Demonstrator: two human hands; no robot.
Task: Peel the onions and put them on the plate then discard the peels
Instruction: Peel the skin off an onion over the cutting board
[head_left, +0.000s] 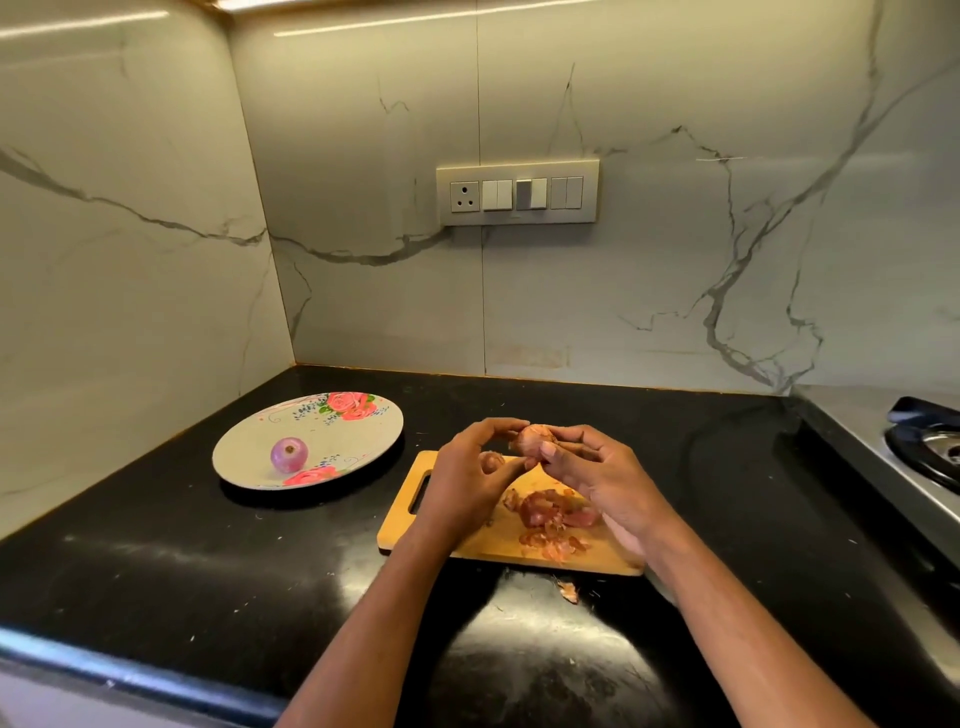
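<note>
Onion (535, 440) held up over the board (498, 545), between both grips. Right hand (597, 478) pinching it from the right and below; left hand (467, 467) at its left side, fingers curled, seemingly picking at the skin. Long axis hard to tell. Peeled onion (289, 454) lying on the plate (358, 441), left and well apart: left hand nearer. Peels (550, 519) heaped on the board beneath.

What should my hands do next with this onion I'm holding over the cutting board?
Probably keep stripping its skin: the onion held by the left hand and right hand looks brown and papery, unlike the peeled one on the plate.
</note>
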